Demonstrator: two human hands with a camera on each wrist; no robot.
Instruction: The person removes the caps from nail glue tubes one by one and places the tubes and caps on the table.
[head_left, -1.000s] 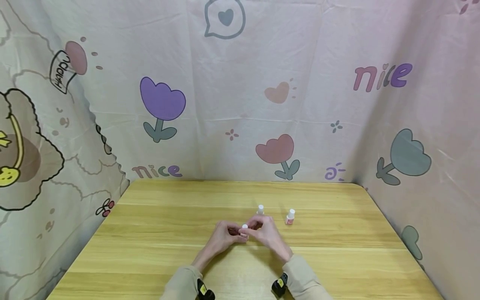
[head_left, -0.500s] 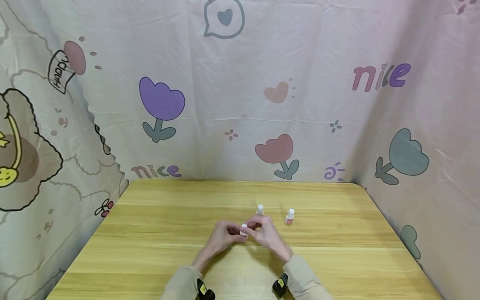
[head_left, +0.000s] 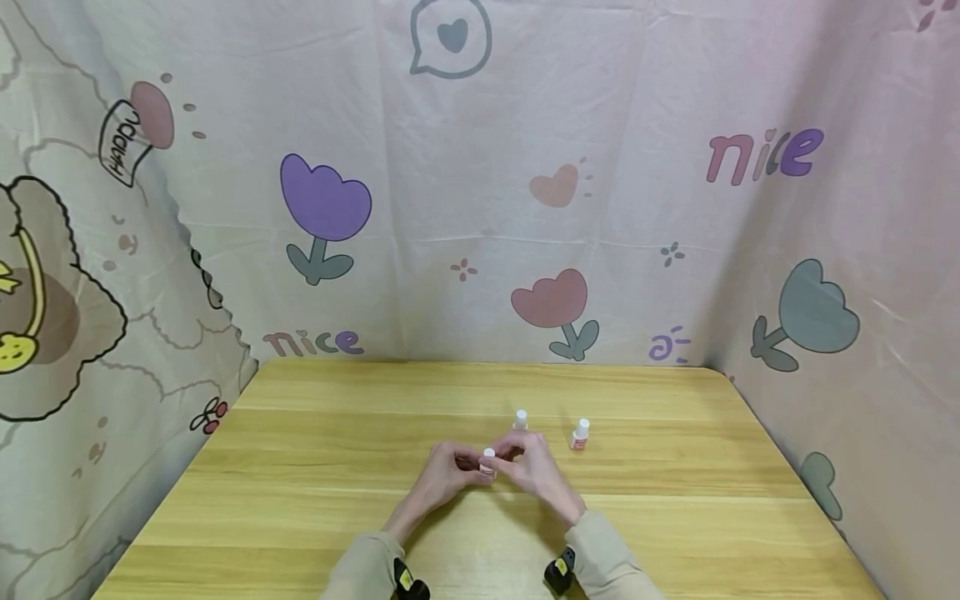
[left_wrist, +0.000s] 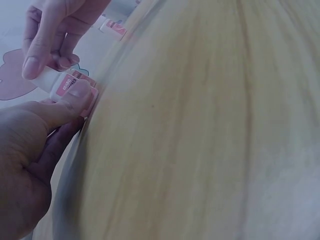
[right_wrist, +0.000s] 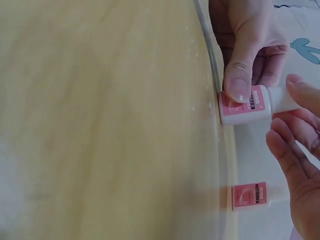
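A small white bottle (right_wrist: 262,107) with a pink label stands upright on the table between my two hands. My left hand (head_left: 447,471) grips the bottle's body, its thumb lying over the label in both wrist views. On the right side, my right hand (head_left: 532,465) pinches the white cap (right_wrist: 281,100) between thumb and fingers. From the head view, mostly the cap top shows, since the fingers cover much of the body.
Just beyond my right hand is another white-capped bottle (head_left: 521,419), its lower part hidden by that hand. Farther right stands a third pink-labelled bottle (head_left: 581,435). The wooden table (head_left: 337,433) ends at a printed cloth backdrop (head_left: 450,208).
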